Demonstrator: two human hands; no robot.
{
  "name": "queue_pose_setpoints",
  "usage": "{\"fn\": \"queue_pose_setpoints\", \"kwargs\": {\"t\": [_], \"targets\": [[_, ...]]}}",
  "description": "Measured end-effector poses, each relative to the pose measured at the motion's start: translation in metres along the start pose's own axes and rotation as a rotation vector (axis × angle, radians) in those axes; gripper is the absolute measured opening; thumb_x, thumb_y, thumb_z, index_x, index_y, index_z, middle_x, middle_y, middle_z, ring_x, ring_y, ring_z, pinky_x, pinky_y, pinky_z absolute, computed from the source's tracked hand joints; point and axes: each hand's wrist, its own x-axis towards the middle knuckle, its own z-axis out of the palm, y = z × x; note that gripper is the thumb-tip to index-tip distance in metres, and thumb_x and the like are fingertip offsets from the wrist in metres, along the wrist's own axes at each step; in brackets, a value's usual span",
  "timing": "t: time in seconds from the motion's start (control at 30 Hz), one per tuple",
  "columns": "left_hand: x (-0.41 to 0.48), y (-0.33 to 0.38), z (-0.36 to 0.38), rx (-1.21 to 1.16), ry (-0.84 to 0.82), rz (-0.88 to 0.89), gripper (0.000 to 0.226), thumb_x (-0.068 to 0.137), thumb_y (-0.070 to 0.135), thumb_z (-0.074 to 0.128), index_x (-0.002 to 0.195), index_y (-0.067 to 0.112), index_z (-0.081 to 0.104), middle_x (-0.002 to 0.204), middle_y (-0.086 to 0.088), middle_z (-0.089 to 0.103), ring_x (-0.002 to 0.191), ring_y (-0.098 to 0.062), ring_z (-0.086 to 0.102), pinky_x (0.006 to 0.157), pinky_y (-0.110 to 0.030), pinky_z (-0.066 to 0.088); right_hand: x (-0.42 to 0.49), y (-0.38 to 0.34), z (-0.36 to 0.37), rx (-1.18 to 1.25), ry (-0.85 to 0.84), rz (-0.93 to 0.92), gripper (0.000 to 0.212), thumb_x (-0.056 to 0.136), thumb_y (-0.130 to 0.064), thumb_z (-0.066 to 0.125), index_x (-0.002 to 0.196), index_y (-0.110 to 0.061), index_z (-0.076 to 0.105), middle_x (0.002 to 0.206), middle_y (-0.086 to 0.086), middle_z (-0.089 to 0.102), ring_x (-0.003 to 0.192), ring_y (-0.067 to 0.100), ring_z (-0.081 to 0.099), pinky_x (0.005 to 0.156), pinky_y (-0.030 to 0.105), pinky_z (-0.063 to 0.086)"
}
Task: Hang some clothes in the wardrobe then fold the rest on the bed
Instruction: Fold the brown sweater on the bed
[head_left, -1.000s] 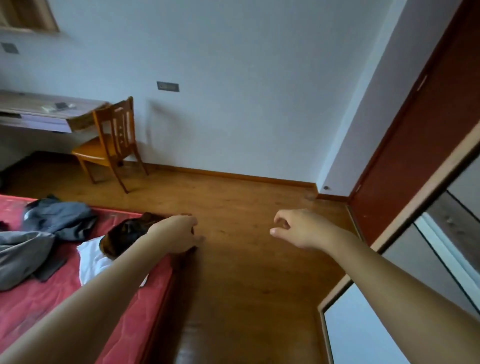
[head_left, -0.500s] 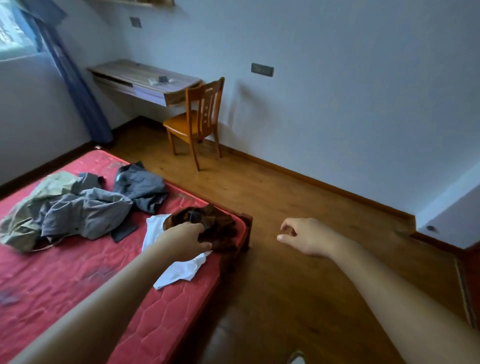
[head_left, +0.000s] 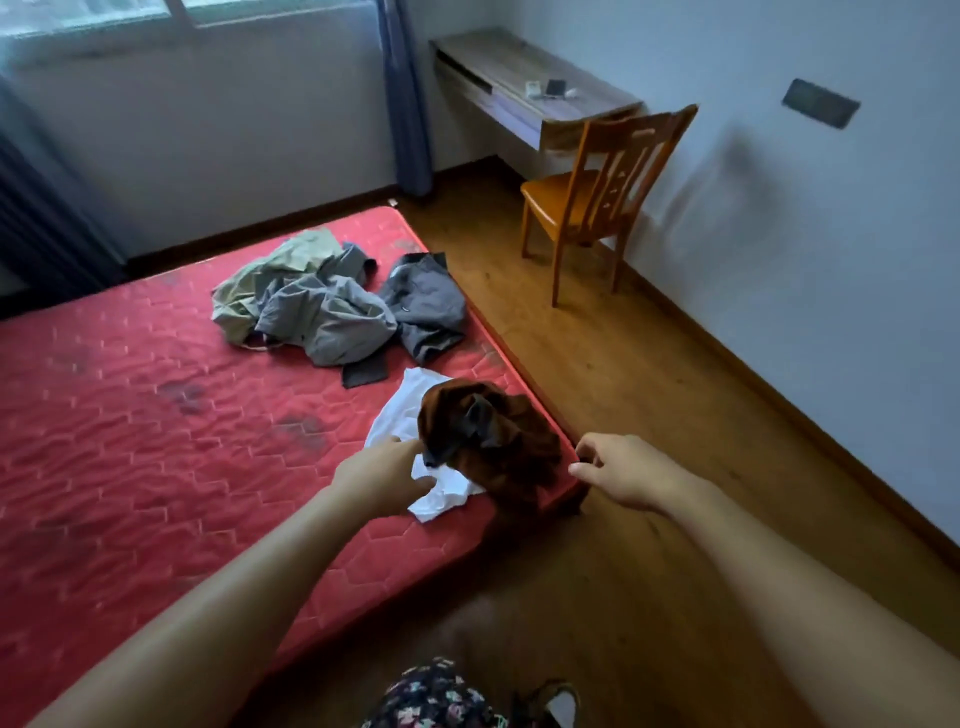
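Several clothes (head_left: 332, 306) lie on the bed (head_left: 130, 415).

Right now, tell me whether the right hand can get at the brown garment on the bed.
Probably yes. The right hand hovers open just beside the brown garment at the corner of the bed, with nothing between them. The left hand is at the garment's other side.

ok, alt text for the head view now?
A person's left hand touches a white garment under a brown one at the corner of a red mattress; the right hand hovers empty beside that corner. Farther back lie grey and green clothes; a wooden chair and desk stand by the wall.
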Motion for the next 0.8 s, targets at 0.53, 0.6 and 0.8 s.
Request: {"fn": "queue_pose_setpoints", "kwargs": {"t": [0.53,0.6,0.8], "targets": [[0.153,-0.055,0.08,-0.152,-0.182,-0.111,0.047,0.095,0.04,0.053,0.137,0.021,0.048,0.128,-0.003,0.054,0.106,-0.029,0.062,0.079,-0.042,0.053,0.231,-0.016,0.038,-0.171,-0.207,-0.041,0.048,0.101,-0.043,0.053,0.145,-0.025,0.046,0.136,0.008,0.062,0.119,0.028,0.061,0.091,0.042,0.054],[0.182,-0.058,0.095,-0.146,-0.229,-0.113,0.046,0.096,0.037,0.052,0.138,0.02,0.048,0.126,-0.005,0.055,0.107,-0.03,0.061,0.081,-0.044,0.054,0.259,-0.013,0.05,-0.188,-0.239,-0.039,0.051,0.101,-0.042,0.053,0.147,-0.023,0.043,0.138,0.009,0.06,0.122,0.03,0.059,0.092,0.044,0.054],[0.283,-0.066,0.158,-0.169,-0.259,-0.167,0.052,0.094,0.028,0.057,0.143,0.02,0.04,0.125,-0.007,0.054,0.106,-0.031,0.06,0.08,-0.045,0.055,0.359,-0.007,0.103,-0.189,-0.268,-0.035,0.053,0.101,-0.045,0.052,0.147,-0.021,0.038,0.141,0.012,0.048,0.128,0.037,0.05,0.095,0.05,0.05]]}}
